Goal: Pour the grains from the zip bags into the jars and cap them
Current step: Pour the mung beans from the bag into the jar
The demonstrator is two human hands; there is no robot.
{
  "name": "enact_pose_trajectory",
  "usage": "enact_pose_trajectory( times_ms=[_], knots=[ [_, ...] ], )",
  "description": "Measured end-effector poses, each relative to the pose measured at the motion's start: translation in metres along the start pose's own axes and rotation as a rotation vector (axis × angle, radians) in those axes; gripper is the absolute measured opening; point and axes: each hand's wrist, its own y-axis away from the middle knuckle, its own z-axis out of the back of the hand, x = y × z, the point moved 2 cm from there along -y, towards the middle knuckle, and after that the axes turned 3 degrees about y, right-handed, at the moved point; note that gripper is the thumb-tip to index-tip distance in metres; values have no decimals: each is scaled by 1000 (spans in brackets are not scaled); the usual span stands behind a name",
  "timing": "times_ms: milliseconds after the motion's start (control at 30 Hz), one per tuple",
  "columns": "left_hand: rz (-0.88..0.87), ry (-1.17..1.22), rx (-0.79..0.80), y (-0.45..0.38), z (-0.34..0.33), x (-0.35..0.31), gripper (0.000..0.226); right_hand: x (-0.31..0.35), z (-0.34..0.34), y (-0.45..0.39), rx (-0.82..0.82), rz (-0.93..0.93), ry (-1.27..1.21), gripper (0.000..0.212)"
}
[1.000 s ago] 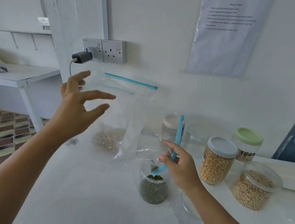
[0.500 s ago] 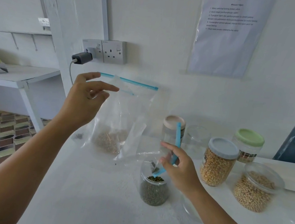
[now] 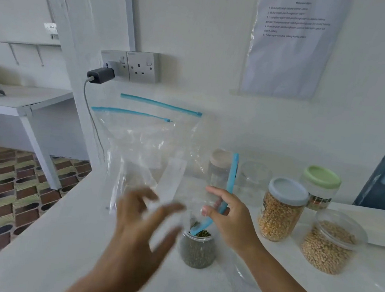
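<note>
A small open jar of dark green grains (image 3: 198,252) stands on the white counter (image 3: 78,241). My right hand (image 3: 230,221) pinches the blue zip edge of a clear zip bag (image 3: 225,198), whose lower end dips into the jar's mouth. My left hand (image 3: 143,224) hovers just left of the jar with its fingers spread, blurred and holding nothing. Behind it, two clear zip bags with blue strips (image 3: 148,138) lean against the wall; one has some pale grains at the bottom.
Along the back right stand a beige-lidded jar (image 3: 219,166), an empty clear jar (image 3: 252,180), a corn jar with a grey lid (image 3: 281,210), a green-lidded jar (image 3: 320,185) and a low jar of beans (image 3: 329,245). A charger (image 3: 100,75) hangs from the wall socket. The counter's edge drops to tiled floor at left.
My left hand has come down from the top of the leaning bags to beside the green-grain jar. My right hand still holds the blue zip edge over the jar.
</note>
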Motion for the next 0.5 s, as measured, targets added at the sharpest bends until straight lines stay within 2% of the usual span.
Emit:
enact_pose_trajectory(
  times_ms=[67, 100, 167, 267, 333, 500],
  knots=[
    [243, 182, 171, 35, -23, 1, 36, 0, 0, 0, 23, -8, -19, 44],
    [397, 288, 206, 43, -31, 9, 37, 0, 1, 0, 31, -15, -33, 43],
    [662, 459, 238, 46, -40, 25, 17, 0, 1, 1, 38, -29, -59, 43],
    [972, 704, 318, 38, -44, 43, 20, 0, 0, 0, 39, -20, -68, 44],
    [1083, 836, 311, 32, -45, 49, 23, 0, -1, -1, 52, -14, -77, 45],
    [1058, 1022, 140, 15, -46, 68, 27, 1, -1, -1, 77, -2, -66, 44]
  ],
)
